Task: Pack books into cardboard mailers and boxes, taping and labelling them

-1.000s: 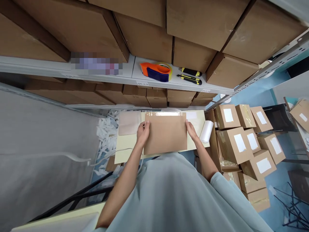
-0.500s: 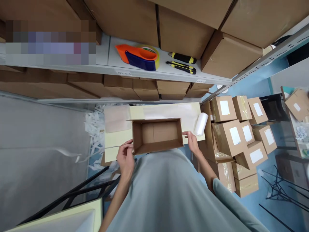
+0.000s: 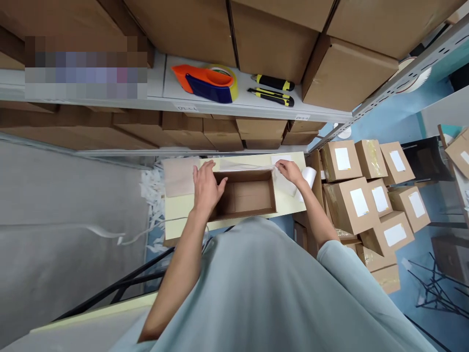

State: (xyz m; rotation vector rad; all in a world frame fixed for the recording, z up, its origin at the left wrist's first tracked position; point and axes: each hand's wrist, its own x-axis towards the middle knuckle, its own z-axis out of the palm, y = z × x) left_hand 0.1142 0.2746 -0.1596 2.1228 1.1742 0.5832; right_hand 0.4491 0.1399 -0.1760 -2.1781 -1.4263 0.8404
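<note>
The right hand (image 3: 288, 170) is apparently handling film (image 3: 252, 166), fingertips pinched; the left hand (image 3: 206, 187), fingers apart, is covering the box's (image 3: 252, 195) corner. Drawing film is probably needing steady tension.

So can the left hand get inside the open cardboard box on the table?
Yes, it looks like it: the open cardboard box has no lid across its top, and the left hand is right at its left end, thumb over the opening.
</note>
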